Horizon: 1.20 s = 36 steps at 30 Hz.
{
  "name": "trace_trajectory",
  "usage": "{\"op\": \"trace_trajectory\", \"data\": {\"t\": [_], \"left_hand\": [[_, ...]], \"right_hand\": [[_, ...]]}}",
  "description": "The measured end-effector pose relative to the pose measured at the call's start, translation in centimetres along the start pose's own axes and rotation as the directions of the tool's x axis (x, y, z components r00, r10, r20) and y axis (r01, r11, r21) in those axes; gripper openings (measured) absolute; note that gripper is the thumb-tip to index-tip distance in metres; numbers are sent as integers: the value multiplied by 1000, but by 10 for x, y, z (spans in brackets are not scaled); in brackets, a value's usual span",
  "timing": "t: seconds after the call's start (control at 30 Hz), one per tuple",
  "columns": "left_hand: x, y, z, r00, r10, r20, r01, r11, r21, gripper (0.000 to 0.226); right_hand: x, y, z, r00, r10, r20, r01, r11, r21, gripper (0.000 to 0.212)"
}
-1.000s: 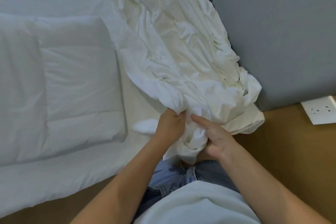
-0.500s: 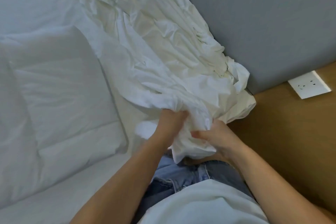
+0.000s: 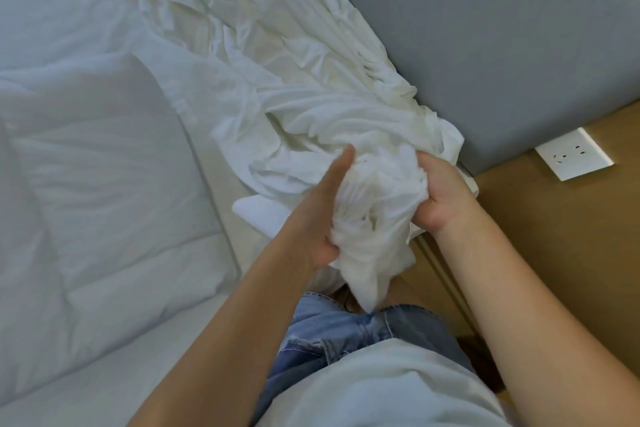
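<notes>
Gripping bunched sheet [image 3: 374,204] w/ left hand [image 3: 318,218] & right hand [image 3: 440,198], palms facing.

Lit softly and evenly, fairly bright, with a cool white cast across the bed [image 3: 104,357]. Shades gently only in the folds of the sheet [image 3: 294,90] and under its bunched end. Smears with motion at the left grip [image 3: 320,218] and the cloth beside it. Bows toward the edges, bending the headboard [image 3: 502,45] line. Looks slightly soft throughout.

- What lies out past the left hand [image 3: 318,215]?
- A bed [image 3: 114,367] with a white quilted duvet [image 3: 104,166].
- And past the right hand [image 3: 440,198]?
- A grey padded headboard [image 3: 485,45], then a brown wooden panel [image 3: 554,236] with a white socket [image 3: 574,159].
</notes>
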State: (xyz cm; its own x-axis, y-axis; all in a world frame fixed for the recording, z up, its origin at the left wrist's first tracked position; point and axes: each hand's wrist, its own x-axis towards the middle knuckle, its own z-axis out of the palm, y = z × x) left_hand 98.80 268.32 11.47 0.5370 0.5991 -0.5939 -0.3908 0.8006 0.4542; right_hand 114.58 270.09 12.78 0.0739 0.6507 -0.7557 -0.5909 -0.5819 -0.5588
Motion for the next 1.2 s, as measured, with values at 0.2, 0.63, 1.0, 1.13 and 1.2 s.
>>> {"op": "trace_trajectory", "data": {"t": [0.2, 0.63, 1.0, 1.13, 1.2], "left_hand": [[15, -18, -40, 833, 137, -536, 81, 928, 364, 7], [32, -100, -31, 978, -112, -174, 165, 930, 329, 74], [16, -195, 49, 995, -51, -80, 18, 929, -370, 33], [23, -208, 70, 946, -3, -325, -79, 968, -239, 32], [27, -218, 70, 840, -24, -542, -48, 992, -117, 28]], "right_hand": [[-26, 47, -26, 960, 280, 0, -246, 843, -479, 30], [5, 47, -64, 984, 157, -90, -180, 809, -559, 19], [-9, 14, -62, 993, 55, 109, 74, 437, -896, 26], [-22, 8, -90, 980, 34, 196, 171, 355, -919, 47], [-26, 17, -120, 986, 46, 160, 137, 324, -936, 45]]}}
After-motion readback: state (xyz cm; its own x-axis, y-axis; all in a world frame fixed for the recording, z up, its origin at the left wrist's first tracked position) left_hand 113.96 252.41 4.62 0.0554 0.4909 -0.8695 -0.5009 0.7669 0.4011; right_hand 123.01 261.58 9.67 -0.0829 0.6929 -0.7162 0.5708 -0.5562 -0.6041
